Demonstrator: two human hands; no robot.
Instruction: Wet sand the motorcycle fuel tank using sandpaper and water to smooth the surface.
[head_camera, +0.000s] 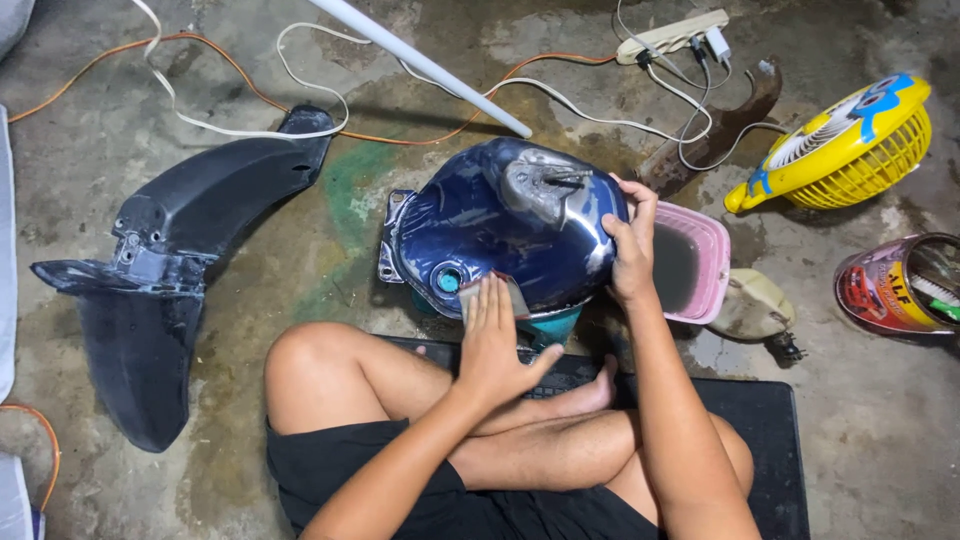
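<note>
A dark blue motorcycle fuel tank (500, 225) with a grey sanded patch near its top rests on a teal support in front of my crossed legs. My left hand (492, 345) lies flat on the tank's near side, fingers together, pressing a small grey sheet of sandpaper (468, 293) against it beside the round filler hole (449, 279). My right hand (632, 245) grips the tank's right edge, thumb on top. I sit on a black mat (760, 420).
A black plastic fender (170, 270) lies to the left. A pink basin (700, 260) of murky water stands right of the tank, with a beige lump, a yellow fan (850, 145) and a can holding a brush beyond. Cables, a white pipe and a power strip (670, 35) cross the concrete floor behind.
</note>
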